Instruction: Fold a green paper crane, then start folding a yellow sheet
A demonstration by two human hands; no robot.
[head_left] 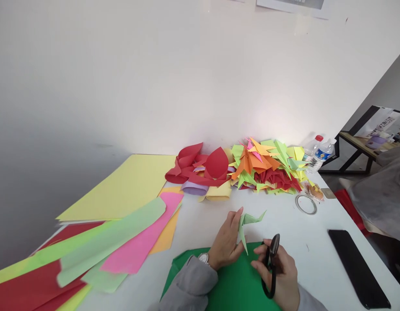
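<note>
My left hand point(226, 240) pinches a pale green folded paper crane point(248, 220) between thumb and fingers, its thin points sticking out to the right and downward. A watch point(203, 258) is on that wrist. My right hand point(282, 270) is closed around a pair of black-handled scissors point(271, 268), a little to the right of the crane and apart from it. The ends of the scissors are partly hidden by the hand. Below both hands lies a dark green sheet point(241, 285).
Several folded paper pieces point(264, 164) are heaped by the wall, beside curled red paper point(200, 166). Coloured sheets point(122, 242) cover the left. On the right are a tape roll point(306, 204), plastic bottles point(322, 153) and a black phone-like slab point(358, 268). A person's grey sleeve point(377, 194) shows beyond.
</note>
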